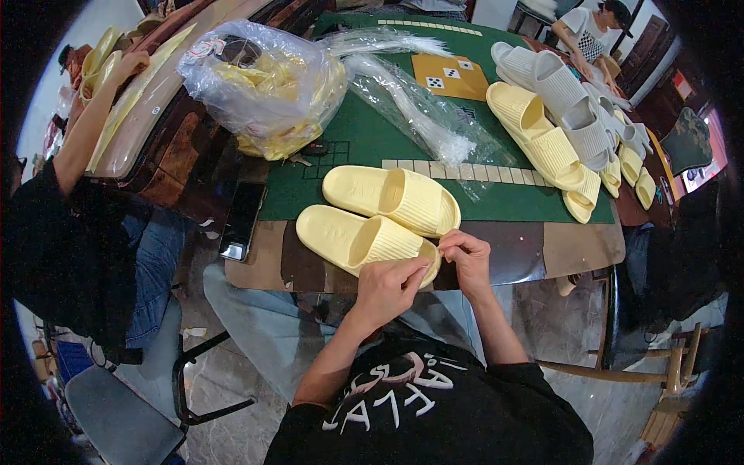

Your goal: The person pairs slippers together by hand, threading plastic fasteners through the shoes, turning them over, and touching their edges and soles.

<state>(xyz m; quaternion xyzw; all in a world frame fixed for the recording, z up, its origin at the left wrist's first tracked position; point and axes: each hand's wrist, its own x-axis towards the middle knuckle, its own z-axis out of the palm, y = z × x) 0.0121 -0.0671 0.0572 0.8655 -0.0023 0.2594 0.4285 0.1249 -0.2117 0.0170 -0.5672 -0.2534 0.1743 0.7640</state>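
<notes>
A pair of pale yellow slide sandals lies side by side at the table's near edge, toes to the right. My left hand [387,288] is closed in a pinch at the toe of the near slide [329,230]. Just right of it, my right hand [468,263] pinches by the toes of both slides, close to the far slide [356,187]. Whatever sits between my fingertips is too small to make out. Beyond the slides, a clear bag holds a bundle of thin white plastic strands [430,128].
Yellow slides [535,136] and grey slides [570,93] are heaped at the right. A plastic bag of yellow items [267,93] stands back left. A phone [242,221] lies at the left edge. Co-workers sit at the left [77,232] and far right [593,35].
</notes>
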